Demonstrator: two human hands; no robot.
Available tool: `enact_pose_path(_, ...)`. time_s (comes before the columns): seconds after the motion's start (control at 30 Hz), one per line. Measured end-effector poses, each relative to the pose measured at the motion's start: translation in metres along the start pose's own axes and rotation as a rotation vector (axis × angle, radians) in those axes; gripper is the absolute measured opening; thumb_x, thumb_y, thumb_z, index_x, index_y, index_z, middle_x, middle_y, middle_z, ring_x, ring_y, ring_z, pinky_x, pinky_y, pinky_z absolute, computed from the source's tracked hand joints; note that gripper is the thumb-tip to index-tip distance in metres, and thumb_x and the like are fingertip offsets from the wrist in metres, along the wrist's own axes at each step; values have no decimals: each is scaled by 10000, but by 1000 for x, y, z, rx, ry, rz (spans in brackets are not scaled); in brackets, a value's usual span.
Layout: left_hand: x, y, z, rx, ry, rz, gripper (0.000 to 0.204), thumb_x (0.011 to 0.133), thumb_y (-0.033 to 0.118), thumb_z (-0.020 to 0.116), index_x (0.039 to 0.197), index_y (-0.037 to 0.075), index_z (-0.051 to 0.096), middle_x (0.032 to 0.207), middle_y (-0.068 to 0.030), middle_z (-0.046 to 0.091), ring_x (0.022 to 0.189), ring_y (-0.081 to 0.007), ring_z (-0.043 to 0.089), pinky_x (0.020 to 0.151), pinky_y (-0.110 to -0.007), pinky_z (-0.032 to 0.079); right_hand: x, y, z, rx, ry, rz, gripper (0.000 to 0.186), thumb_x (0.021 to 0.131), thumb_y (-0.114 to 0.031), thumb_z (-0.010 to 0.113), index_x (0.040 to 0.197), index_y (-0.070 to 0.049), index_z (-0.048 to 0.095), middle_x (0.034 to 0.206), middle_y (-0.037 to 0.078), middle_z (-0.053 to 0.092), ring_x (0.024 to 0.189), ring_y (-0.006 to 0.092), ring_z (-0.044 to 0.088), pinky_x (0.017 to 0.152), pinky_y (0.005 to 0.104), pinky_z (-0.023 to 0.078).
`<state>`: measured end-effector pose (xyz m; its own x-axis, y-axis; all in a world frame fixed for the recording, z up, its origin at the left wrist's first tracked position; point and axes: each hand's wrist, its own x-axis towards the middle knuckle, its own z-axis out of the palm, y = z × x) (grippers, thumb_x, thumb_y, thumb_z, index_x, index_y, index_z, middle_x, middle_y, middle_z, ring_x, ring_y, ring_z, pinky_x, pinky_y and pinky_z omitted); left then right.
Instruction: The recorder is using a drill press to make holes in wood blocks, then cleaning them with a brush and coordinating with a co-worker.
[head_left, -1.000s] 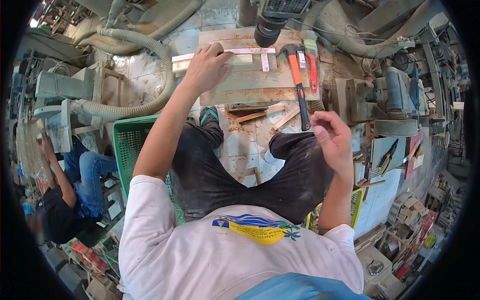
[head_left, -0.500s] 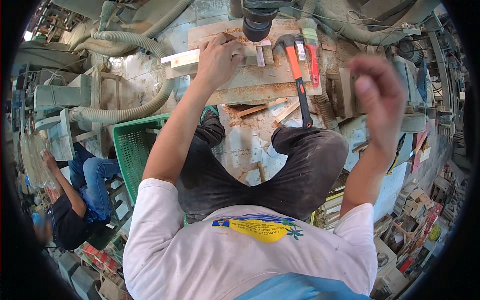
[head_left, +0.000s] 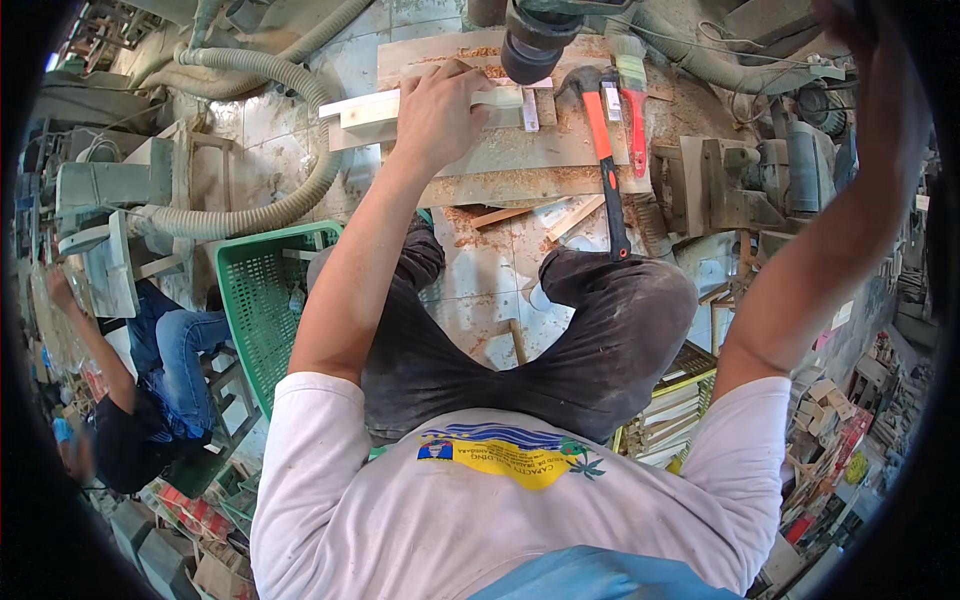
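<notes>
My left hand is closed over a pale wooden block, which lies on the wooden work board. A small upright strip stands by the block's right end. Just above that end hangs a dark machine spindle, apart from my fingers. High at the right rim, my right hand is raised in dark shadow, so its fingers cannot be made out. Between the two arms lie a claw hammer with an orange and black handle and a red-handled brush with pale bristles.
Wood shavings cover parts of the board. A green perforated crate stands left of my legs, below a ribbed hose. Loose wood strips lie on the tiles. Another person in jeans sits at far left.
My right arm has swung up and outward to the right rim. My left hand stays on the wooden block. The whole view has shifted slightly.
</notes>
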<state>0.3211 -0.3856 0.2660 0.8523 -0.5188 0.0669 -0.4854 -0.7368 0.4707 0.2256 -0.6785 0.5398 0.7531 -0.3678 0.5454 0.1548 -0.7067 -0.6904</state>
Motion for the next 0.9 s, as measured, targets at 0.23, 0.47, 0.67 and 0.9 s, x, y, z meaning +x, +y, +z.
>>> enact_pose_path(0.23, 1, 0, 0, 25, -18, 2, 371, 883, 250, 782, 1249, 189, 771, 1337, -74, 675, 1295, -327, 608, 1148, -479, 360, -64, 16, -10, -136, -431, 298, 303, 1072, -314, 677, 1099, -24, 758, 650, -46, 558, 589, 28, 478, 538, 227, 350)
enact_pose_path(0.47, 0, 0, 1, 35, -16, -16, 372, 880, 242, 783, 1247, 183, 770, 1333, -70, 672, 1299, -312, 607, 1147, -476, 356, -83, 30, 16, -36, -407, 349, 338, 1097, -334, 643, 990, -24, 718, 676, -78, 478, 610, 21, 395, 542, 238, 286)
enact_pose_path(0.67, 0, -2, 4, 63, 47, 37, 378, 884, 272, 787, 1250, 179, 779, 1263, -83, 691, 1219, -293, 643, 1090, -450, 389, -88, 38, 16, -24, -406, 325, 348, 1103, -332, 639, 943, -27, 680, 689, -84, 438, 635, 21, 369, 562, 238, 278)
enact_pose_path(0.9, 0, -1, 4, 51, 46, 22, 372, 879, 262, 794, 1242, 181, 784, 1252, -70, 691, 1220, -280, 634, 1086, -444, 390, -89, 38, 20, -3, -410, 324, 334, 1102, -326, 649, 952, -28, 681, 693, -87, 437, 641, 20, 374, 566, 230, 286)
